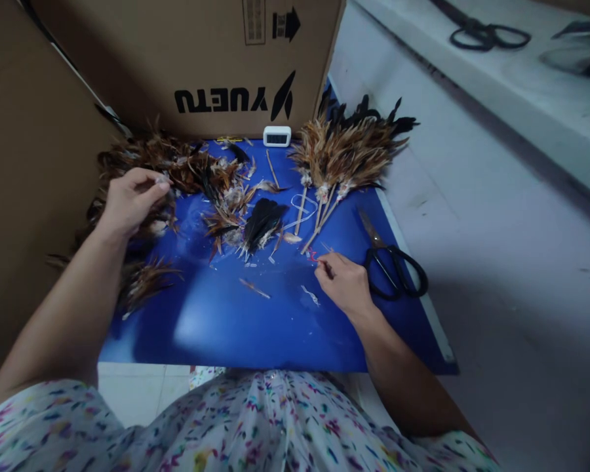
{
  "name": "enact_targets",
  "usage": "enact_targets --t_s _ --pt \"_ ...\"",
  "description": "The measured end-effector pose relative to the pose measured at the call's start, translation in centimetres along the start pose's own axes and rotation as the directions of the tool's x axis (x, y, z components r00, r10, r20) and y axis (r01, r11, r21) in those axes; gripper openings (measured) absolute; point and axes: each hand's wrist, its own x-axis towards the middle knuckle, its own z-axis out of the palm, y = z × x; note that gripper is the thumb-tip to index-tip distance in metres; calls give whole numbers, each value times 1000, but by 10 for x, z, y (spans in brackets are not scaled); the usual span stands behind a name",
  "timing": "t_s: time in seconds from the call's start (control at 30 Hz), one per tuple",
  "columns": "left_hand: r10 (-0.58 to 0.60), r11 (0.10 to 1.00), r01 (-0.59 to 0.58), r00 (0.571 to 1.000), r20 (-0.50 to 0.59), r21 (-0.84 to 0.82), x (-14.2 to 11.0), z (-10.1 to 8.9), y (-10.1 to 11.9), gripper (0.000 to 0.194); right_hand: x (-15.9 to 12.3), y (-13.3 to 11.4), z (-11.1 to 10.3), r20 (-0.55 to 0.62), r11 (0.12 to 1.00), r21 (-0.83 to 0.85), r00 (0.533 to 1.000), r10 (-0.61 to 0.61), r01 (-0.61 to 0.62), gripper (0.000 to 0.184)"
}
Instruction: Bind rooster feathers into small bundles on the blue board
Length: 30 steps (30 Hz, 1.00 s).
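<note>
Pinching pale fluff point(162, 179), left hand point(129, 202), bristly brown feathers point(345, 149), smooth tabletop point(260, 328)

The table point(216, 328) is smooth and glossy, with dull metal scissor blades point(370, 228) near its right edge, shaggy feathers point(347, 157) on wooden sticks point(319, 227) toward the far right corner and matt cardboard point(177, 52) behind.

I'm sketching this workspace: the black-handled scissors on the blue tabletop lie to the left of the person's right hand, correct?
Not quite: the black-handled scissors on the blue tabletop lie to the right of the person's right hand, as the head view shows.
</note>
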Motion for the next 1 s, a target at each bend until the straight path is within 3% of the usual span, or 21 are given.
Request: enact_targets --t_s 0.07,0.13,0.23,0.33,0.5,0.6,0.7,0.77,0.87,0.93,1.0 --pt "139 990 -139 990 -19 35 -5 -18 7 29 -1 0 0 12 1000 2 1000 -1 1 16" --pt "252 949 -241 967 -26 203 -11 -36 14 22 -1 0 0 3 1000 -3 1000 -14 14 15" --pt "333 854 -317 942 33 413 -25 -62 21 19 -2 -1 -1 -14 999 -3 999 -39 39 15" --pt "377 784 -352 924 59 511 -45 -83 17 19 -2 -2 -2 5 999 1 999 -47 47 15" --pt "285 693 -310 947 148 651 -83 -111 -17 26 -3 -3 -4 37 999 -32 999 -36 37 16" --pt "131 646 -290 953 271 706 -102 -125 -46 37 -2 -2 -4 33 998 -68 999 -16 18 16" --pt "-19 623 -290 923 384 727 -112 -136 -70 44 -1 -1 -5 48 995 -103 999 9 -4 16" --pt "-88 587 -285 908 410 758 -114 -139 -75 42 -1 0 -6 74 991 -131 997 25 -16 19" --pt "-78 518 -239 943 323 821 -110 -132 -62 37 0 1 -8 122 989 -145 992 33 -15 32" --pt "-32 514 -220 961 275 829 -102 -116 -46 33 1 2 -8 131 991 -135 991 35 -17 35" --pt "46 581 -238 964 261 778 -91 -89 -29 30 1 2 -8 121 992 -122 992 46 -31 32"
